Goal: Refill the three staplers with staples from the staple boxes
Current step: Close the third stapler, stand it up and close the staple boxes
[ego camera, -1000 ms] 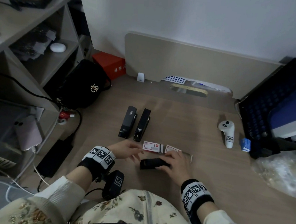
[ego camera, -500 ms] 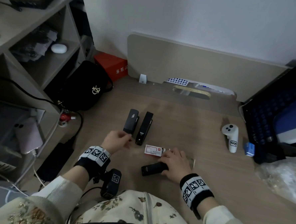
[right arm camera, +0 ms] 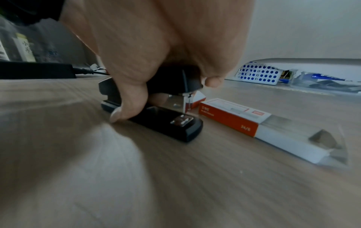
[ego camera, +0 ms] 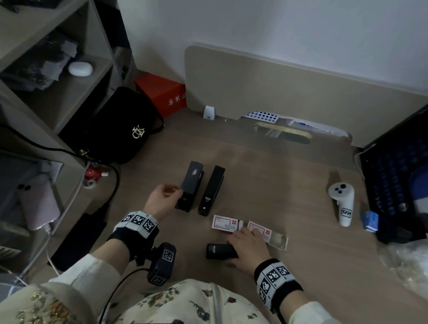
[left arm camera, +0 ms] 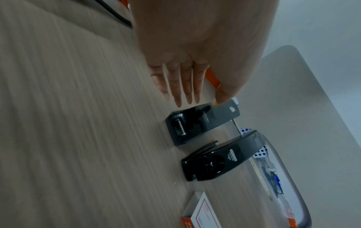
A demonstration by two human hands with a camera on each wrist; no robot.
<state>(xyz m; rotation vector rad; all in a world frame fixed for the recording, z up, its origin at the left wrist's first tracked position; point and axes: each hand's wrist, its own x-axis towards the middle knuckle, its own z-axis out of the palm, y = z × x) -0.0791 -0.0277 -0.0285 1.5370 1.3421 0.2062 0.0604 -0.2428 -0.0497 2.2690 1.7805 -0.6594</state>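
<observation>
Two staplers stand side by side mid-desk: a grey-topped stapler (ego camera: pixel 191 185) (left arm camera: pixel 203 121) and a black stapler (ego camera: pixel 211 189) (left arm camera: pixel 220 158). My left hand (ego camera: pixel 165 196) (left arm camera: pixel 195 101) is beside the grey-topped one, fingers straight, thumb tip touching its top. Nearer me lies a small black stapler (ego camera: pixel 220 251) (right arm camera: pixel 168 121); my right hand (ego camera: pixel 245 244) (right arm camera: pixel 136 86) grips it with thumb and fingers curled round it. Two red-and-white staple boxes lie behind it: the left box (ego camera: pixel 225 223) (right arm camera: pixel 197 98), and the right box (ego camera: pixel 261 231) (right arm camera: pixel 230 118) with its inner tray (ego camera: pixel 278 239) (right arm camera: pixel 293 138) drawn out.
A black bag (ego camera: pixel 119 128) and a red box (ego camera: pixel 162 93) sit at the back left by a shelf unit (ego camera: pixel 37 81). At the right are a white controller (ego camera: pixel 342 202), a small blue box (ego camera: pixel 370 220), a dark crate (ego camera: pixel 395 178) and a plastic bag (ego camera: pixel 412 264). Cables and a black adapter (ego camera: pixel 77 241) lie left.
My left hand has moved away from the staple boxes, forward and left, to the grey-topped stapler. My right hand has stayed on the small black stapler.
</observation>
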